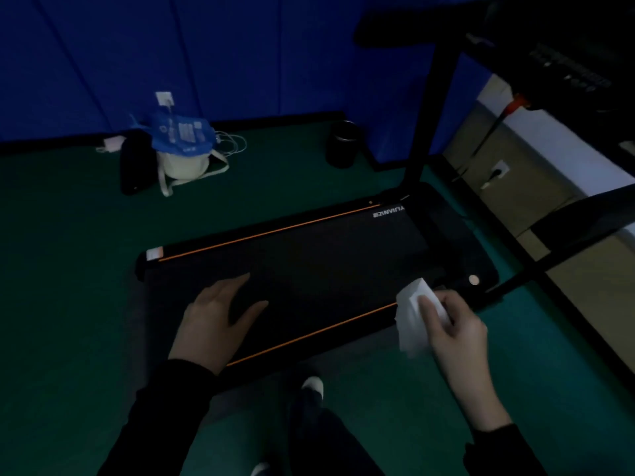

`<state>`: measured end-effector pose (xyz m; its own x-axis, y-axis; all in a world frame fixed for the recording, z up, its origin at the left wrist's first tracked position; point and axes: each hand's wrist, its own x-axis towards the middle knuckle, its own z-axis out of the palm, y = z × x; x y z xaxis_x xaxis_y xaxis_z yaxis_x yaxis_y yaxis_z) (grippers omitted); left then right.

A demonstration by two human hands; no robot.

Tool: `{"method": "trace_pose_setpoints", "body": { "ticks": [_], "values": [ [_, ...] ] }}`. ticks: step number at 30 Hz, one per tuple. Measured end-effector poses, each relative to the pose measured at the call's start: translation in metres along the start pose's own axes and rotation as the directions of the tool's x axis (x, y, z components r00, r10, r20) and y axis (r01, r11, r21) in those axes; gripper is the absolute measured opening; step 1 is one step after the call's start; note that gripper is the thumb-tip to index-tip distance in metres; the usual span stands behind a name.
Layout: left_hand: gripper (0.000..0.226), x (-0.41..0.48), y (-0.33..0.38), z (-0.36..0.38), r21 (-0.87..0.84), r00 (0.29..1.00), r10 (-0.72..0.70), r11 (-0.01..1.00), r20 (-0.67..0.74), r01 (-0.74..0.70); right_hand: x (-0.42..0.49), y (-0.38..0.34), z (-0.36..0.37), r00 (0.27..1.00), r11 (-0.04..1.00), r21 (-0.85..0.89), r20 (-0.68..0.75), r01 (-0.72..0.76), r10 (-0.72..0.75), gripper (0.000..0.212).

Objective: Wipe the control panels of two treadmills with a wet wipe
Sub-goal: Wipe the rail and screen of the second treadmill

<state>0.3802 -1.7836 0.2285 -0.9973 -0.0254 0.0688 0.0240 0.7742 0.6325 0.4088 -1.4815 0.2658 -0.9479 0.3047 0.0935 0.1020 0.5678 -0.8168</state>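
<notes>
The room is dim, and much of the scene sinks into shadow. The right hand (pixel 453 333) pinches a crumpled white wipe (pixel 417 321) between thumb and curled fingers; the wipe hangs in front of the near right corner of the treadmill (pixel 309 269). The left hand (pixel 214 324) is empty, fingers loosely spread and held flat above the dark belt. Whether it touches the belt cannot be told. Both dark sleeves run out of frame at the bottom.

The treadmill lies low on the green floor (pixel 68 304), with two orange stripes along its sides and a black upright post (pixel 426 111) rising from its far end. Its panel (pixel 567 68), at the upper right, is nearly lost in darkness and cut off by the frame edge; only faint rows of what may be buttons show. A blue bag (pixel 182 135) sits by the blue wall (pixel 137 46), and a dark bin (pixel 342 144) stands near the post.
</notes>
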Motion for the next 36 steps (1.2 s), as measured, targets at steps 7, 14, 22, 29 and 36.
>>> {"method": "trace_pose_setpoints", "body": {
  "ticks": [7,14,22,29,36],
  "values": [
    [0.053,0.108,0.049,0.032,-0.015,0.989,0.103,0.995,0.103,-0.102,0.082,0.015,-0.009,0.995,0.999,-0.009,-0.091,-0.051,0.05,0.018],
    [0.063,0.181,0.084,0.043,-0.006,0.982,0.162,0.987,0.101,-0.162,0.145,0.015,-0.004,0.993,0.998,0.029,-0.104,-0.052,0.054,0.018],
    [0.067,0.259,0.113,0.063,0.003,0.96,0.217,0.975,0.174,-0.221,0.203,0.021,-0.001,0.979,0.993,0.051,-0.169,-0.104,0.111,0.016],
    [0.073,0.368,0.126,0.105,-0.038,0.924,0.275,0.961,0.265,-0.275,0.289,0.022,0.015,0.948,0.984,0.041,-0.262,-0.173,0.178,0.019],
    [0.073,0.514,0.157,0.102,-0.07,0.829,0.37,0.923,0.419,-0.377,0.404,-0.023,0.036,0.899,0.96,0.036,-0.342,-0.278,0.273,0.015]
  ]
}}
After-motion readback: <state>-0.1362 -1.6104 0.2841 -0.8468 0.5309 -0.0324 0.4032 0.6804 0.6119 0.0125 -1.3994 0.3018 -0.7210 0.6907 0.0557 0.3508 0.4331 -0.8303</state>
